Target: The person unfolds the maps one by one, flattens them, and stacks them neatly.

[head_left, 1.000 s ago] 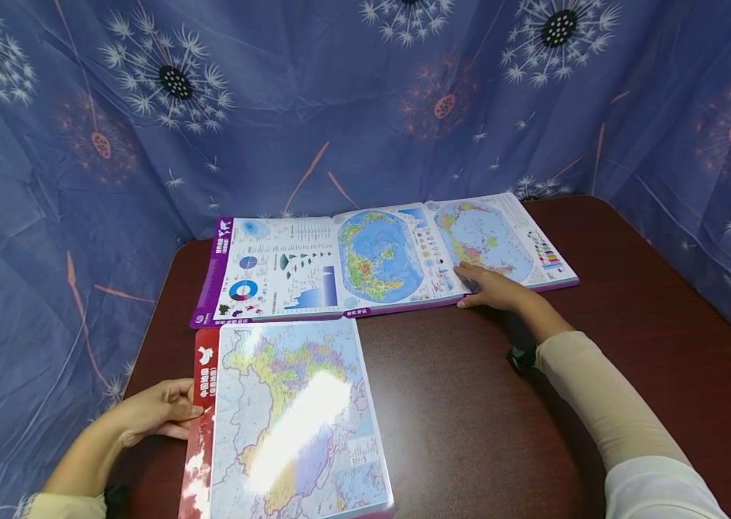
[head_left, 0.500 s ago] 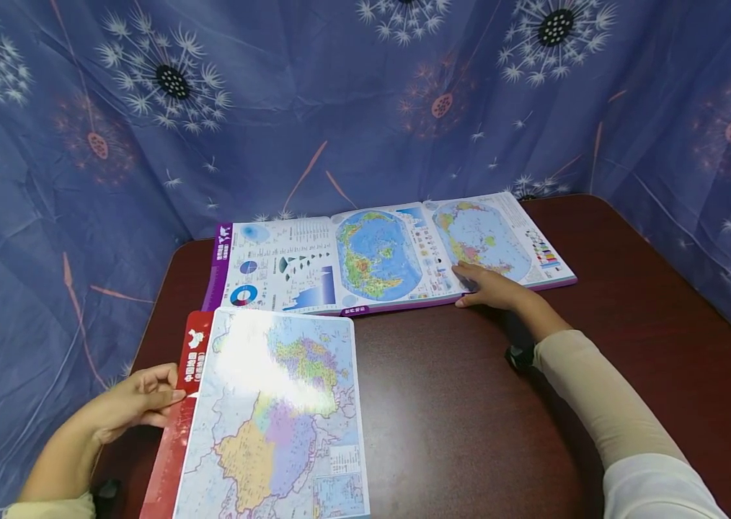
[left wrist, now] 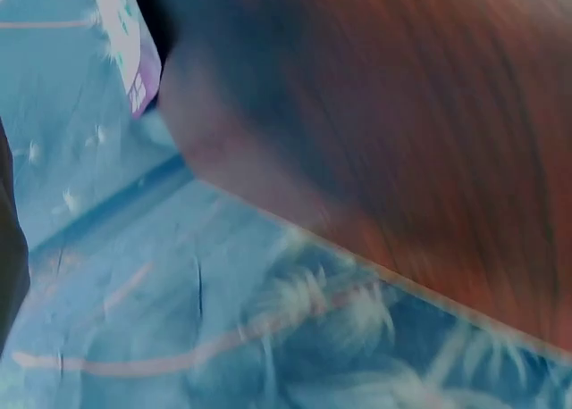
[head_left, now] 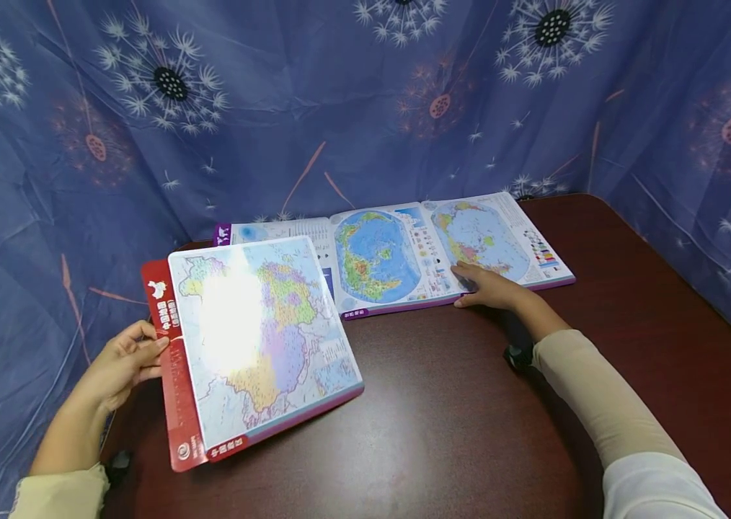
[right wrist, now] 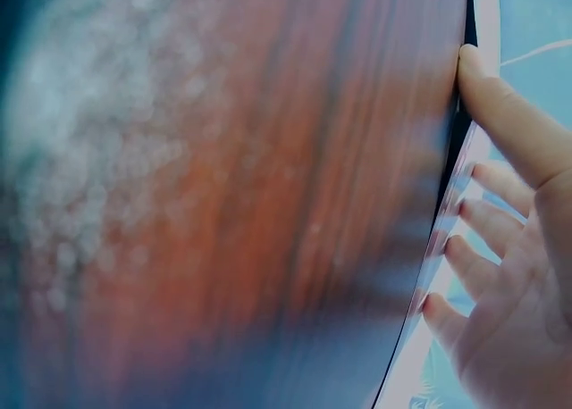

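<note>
My left hand (head_left: 112,366) pinches the red left border of a map of China (head_left: 288,346), a stiff glossy sheet with a bright glare on it. This map is tilted and raised, and it covers much of the left panel of a purple-edged world map (head_left: 375,252) lying unfolded along the back of the table. On that world map's near edge rests my right hand (head_left: 498,290), around the seam of its middle and right panels. In the right wrist view its fingers (right wrist: 487,226) lie spread on the sheet, with the thumb by the edge.
The dark brown wooden table (head_left: 443,425) has a rounded back right corner. A blue curtain (head_left: 313,108) with dandelion prints hangs close behind and along both sides. In the left wrist view, a corner of a purple-edged sheet (left wrist: 132,56) shows at the table's edge.
My left hand has lifted the map of China and moved it up and leftward, so it now overlaps the world map's left panel. The right hand has stayed in place.
</note>
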`<control>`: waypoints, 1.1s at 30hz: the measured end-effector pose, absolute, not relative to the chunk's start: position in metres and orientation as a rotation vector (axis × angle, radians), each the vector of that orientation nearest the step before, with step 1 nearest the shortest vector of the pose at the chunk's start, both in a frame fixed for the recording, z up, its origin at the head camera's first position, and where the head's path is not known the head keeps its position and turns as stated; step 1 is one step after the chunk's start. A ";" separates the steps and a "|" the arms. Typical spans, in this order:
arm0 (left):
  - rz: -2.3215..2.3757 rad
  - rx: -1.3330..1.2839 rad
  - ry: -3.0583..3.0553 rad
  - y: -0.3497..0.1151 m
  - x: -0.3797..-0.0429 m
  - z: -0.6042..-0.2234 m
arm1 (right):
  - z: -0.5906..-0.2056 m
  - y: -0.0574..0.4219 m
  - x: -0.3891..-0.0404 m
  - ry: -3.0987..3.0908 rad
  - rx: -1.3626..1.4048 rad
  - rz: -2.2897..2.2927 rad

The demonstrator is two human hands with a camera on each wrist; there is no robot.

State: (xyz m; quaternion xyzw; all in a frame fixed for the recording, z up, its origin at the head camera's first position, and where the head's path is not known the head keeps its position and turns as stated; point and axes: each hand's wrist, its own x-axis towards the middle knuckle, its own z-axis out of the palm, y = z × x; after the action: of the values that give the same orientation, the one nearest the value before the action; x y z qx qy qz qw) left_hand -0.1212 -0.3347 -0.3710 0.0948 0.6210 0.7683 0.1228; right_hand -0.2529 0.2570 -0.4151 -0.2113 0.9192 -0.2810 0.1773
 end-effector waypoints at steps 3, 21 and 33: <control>2.384 0.187 1.802 -0.323 -0.130 -0.373 | -0.415 0.255 -0.253 2.599 -0.596 -0.798; 2.658 -0.032 1.780 -0.258 -0.171 -0.367 | -0.394 0.214 -0.253 2.529 -0.571 -1.259; 2.648 -0.014 1.731 -0.224 -0.185 -0.366 | -0.378 0.170 -0.236 2.156 -0.350 -1.667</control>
State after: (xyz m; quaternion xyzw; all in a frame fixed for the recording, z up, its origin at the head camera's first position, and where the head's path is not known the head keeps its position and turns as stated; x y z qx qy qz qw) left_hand -0.1853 -0.2237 -0.3658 -0.0044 0.5471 0.8370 -0.0109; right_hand -0.2363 0.1701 -0.3785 -0.1250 0.7694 -0.5950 0.1958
